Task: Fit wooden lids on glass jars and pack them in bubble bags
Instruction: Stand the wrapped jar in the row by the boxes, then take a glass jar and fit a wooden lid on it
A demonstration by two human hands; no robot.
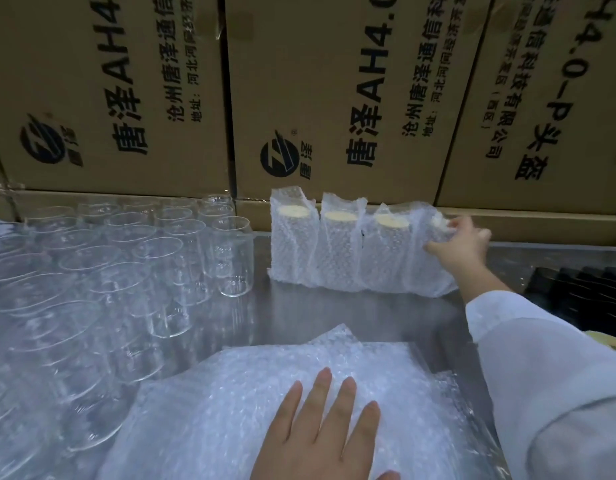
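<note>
1. your right hand (460,242) reaches to the far side of the table (334,313), fingers curled around the top of the fourth bagged jar (428,258) and gripping it; that jar leans toward your hand at the right end of the row.
2. your left hand (320,434) lies flat, fingers straight and spread, pressing on the stack of bubble bags (213,410) at the near edge.
3. just left of the gripped jar, three bagged jars (337,247) stand upright side by side, touching, their wooden lids (336,216) showing pale through the open bag tops.
4. the empty glass jars (126,265) crowd the left half of the table, upright and without lids.
5. printed cardboard boxes (334,81) stand stacked behind everything, and dark black items (583,292) sit at the right edge, too dim to identify.
</note>
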